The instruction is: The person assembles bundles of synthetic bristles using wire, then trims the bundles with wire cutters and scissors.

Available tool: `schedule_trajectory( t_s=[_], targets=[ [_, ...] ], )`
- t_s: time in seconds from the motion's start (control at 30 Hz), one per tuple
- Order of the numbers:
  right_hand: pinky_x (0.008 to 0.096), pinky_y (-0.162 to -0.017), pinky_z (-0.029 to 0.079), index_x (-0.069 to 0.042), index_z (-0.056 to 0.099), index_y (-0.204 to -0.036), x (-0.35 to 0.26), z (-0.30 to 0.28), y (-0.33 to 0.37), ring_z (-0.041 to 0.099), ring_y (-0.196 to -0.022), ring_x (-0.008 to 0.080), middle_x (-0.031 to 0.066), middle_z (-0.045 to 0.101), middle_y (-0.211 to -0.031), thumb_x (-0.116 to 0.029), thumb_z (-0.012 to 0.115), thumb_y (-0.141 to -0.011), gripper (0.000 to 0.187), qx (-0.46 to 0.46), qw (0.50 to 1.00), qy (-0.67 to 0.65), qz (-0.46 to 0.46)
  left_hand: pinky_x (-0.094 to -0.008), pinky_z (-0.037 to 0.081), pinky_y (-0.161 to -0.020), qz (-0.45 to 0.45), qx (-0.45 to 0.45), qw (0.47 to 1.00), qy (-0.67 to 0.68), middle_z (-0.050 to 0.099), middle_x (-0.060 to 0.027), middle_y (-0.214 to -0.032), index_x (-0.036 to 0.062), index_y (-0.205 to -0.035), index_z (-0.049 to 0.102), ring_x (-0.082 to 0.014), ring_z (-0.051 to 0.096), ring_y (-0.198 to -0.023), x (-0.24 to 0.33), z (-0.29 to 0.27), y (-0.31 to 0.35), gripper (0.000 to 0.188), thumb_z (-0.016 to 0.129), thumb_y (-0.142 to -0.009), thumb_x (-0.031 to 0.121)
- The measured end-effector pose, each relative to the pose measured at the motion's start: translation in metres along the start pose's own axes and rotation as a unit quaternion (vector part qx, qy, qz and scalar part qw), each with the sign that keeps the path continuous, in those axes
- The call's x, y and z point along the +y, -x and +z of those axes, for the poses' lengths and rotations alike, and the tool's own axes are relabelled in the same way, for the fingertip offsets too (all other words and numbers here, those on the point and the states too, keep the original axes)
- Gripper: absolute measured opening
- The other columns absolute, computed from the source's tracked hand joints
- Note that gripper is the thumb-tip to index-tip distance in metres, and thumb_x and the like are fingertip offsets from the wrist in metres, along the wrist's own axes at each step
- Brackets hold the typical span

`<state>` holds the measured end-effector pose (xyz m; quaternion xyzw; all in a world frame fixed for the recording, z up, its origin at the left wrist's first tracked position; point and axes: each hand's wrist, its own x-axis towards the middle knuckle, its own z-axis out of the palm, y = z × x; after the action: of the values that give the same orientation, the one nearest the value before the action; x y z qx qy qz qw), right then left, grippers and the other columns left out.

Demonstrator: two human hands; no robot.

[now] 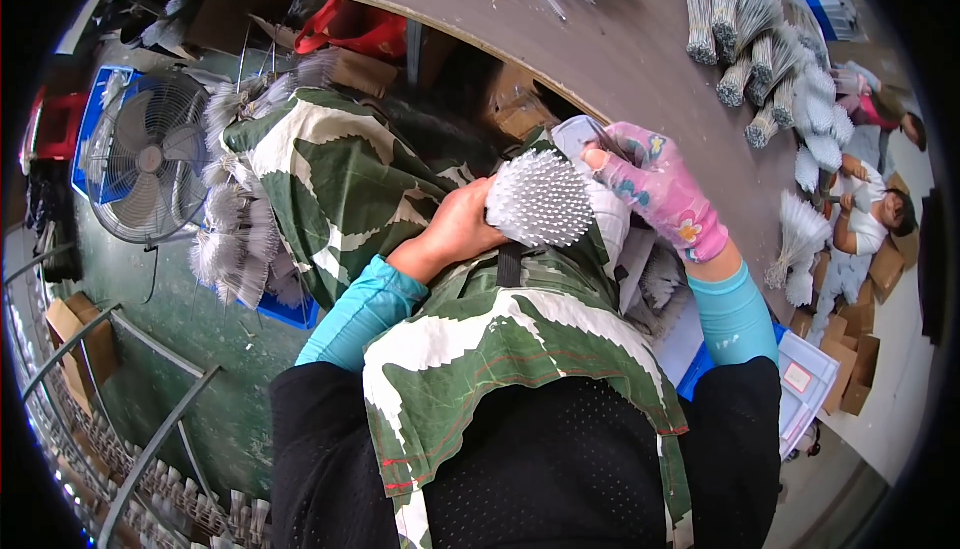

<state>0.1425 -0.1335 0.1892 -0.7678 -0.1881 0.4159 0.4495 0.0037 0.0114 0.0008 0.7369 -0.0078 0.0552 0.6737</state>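
My left hand [463, 224], bare, is wrapped round a bundle of thin white-tipped brushes [541, 199] above my lap. The round end of the bundle, a mass of small pale tips, faces up; its lower part is hidden. Just right of it, my right hand [655, 189] wears a pink flowered glove with the thumb tip bare. Its thumb and fingers are pressed together by the bundle's edge; what they pinch, if anything, I cannot make out. Beneath both hands lies a green and white camouflage apron [520, 339].
A brown table [640, 59] curves across the top, with tied wire brush bundles [740, 9] at its right. At left stand a floor fan [150, 159], more brush bundles [240, 239] and a metal rack [160, 419]. A pale plastic bin [805, 389] is at lower right. Other people sit far right.
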Motion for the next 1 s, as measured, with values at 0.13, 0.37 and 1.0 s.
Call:
schedule_trajectory(
  t_s=[0.13,0.37,1.0],
  targets=[
    [0.0254,-0.076,0.047,0.001,0.062,-0.098,-0.002,0.012,-0.003,0.057,-0.082,0.011,0.002,0.062,-0.09,-0.014,0.066,-0.084,0.021,0.021,0.997,0.006,-0.076,-0.0342,0.047,-0.089,-0.055,-0.039,0.994,0.083,0.064,-0.0142,-0.109,0.0038,-0.114,0.056,-0.0234,0.062,-0.104,0.014,-0.003,-0.004,0.057,0.082,-0.065,0.018],
    [0.0307,-0.081,0.046,0.0,0.064,-0.096,-0.001,0.031,-0.025,0.059,-0.089,0.0193,0.0082,0.059,-0.093,-0.006,0.067,-0.079,0.017,-0.028,0.946,0.25,-0.203,-0.0343,0.047,-0.088,-0.088,-0.07,0.99,0.089,0.065,-0.0125,-0.108,0.0043,-0.118,0.054,-0.0232,0.063,-0.101,0.016,-0.007,-0.009,0.065,0.083,-0.061,0.017],
    [0.0262,-0.082,0.044,0.002,0.061,-0.11,0.036,-0.004,-0.021,0.054,-0.087,0.0103,0.0042,0.062,-0.097,-0.023,0.061,-0.09,0.032,0.01,0.988,0.147,-0.035,-0.0333,0.042,-0.096,-0.079,-0.044,0.994,0.06,0.061,-0.0128,-0.112,-0.0005,-0.12,0.051,-0.0229,0.058,-0.107,0.01,-0.016,-0.005,0.065,0.072,-0.059,0.007]
  ],
)
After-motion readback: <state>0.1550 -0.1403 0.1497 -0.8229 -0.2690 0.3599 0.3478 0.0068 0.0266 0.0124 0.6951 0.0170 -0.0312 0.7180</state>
